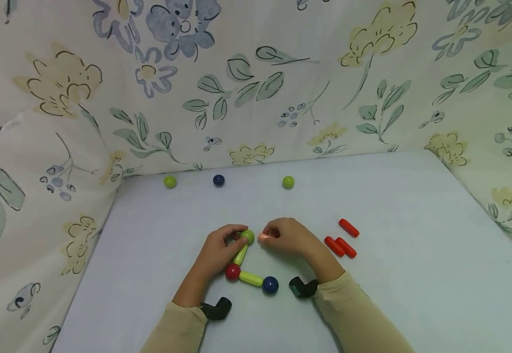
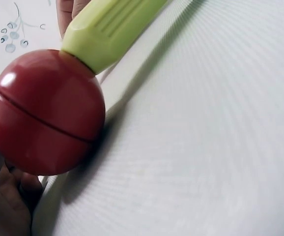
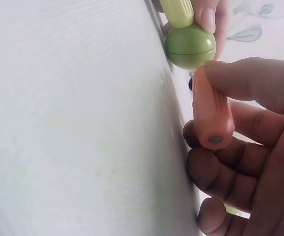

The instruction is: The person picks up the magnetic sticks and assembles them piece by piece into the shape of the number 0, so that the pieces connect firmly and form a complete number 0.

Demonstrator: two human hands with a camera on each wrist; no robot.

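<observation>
- The person's left hand [image 1: 218, 250] curls its fingers round the green plastic ball [image 1: 248, 237] and the top of the yellow-green plastic stick [image 1: 240, 255] joined to it; in the right wrist view a fingertip [image 3: 207, 18] lies against that stick just above the ball [image 3: 190, 45].
- Below those fingers, the stick runs down to a glossy red plastic ball [image 1: 232, 271], which touches the white tabletop [image 1: 414, 274]; the left wrist view shows this red ball [image 2: 46, 112] close up with the stick [image 2: 107, 30] rising from it.
- From the red ball a second yellow-green stick [image 1: 251, 278] lies flat, ending at a dark blue plastic ball [image 1: 270, 285].
- The right hand [image 1: 288, 238] pinches an orange plastic stick [image 3: 211, 109] between thumb and fingers, its far end just beside the green ball; whether they touch cannot be told.
- To the right of the right hand's fingers lie three red-orange sticks [image 1: 341, 242].
- Well beyond both hands, two green balls [image 1: 170, 182] and a dark blue one [image 1: 218, 180] sit near the flowered cloth backdrop [image 1: 256, 88].
</observation>
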